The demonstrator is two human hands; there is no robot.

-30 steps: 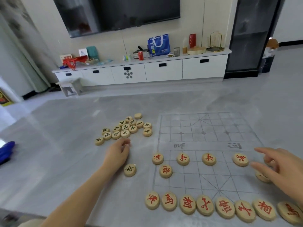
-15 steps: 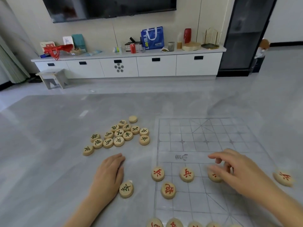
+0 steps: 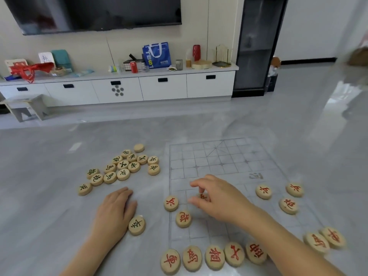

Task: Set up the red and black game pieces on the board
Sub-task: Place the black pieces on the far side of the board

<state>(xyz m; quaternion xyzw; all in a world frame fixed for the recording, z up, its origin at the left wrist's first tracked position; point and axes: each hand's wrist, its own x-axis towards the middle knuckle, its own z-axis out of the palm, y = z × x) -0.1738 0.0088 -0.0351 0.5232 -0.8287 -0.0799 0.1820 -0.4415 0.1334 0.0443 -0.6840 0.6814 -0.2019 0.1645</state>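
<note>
A clear grid board lies on the grey floor. Red-lettered wooden discs stand on its near half: a back row along the near edge, and single pieces such as one red disc and another. My right hand reaches across the board and pinches a red disc, mostly hidden under its fingers. A heap of black-lettered discs lies left of the board. My left hand rests flat on the floor beside a lone black disc.
More red discs lie at the board's right side and near right corner. A white low cabinet with bags and bottles runs along the far wall, a small stool at its left, a dark cabinet at right.
My right hand has moved left across the board, from the right-hand soldiers to the second soldier from the left, and now pinches it. My left hand has drawn back beside the lone black disc.
</note>
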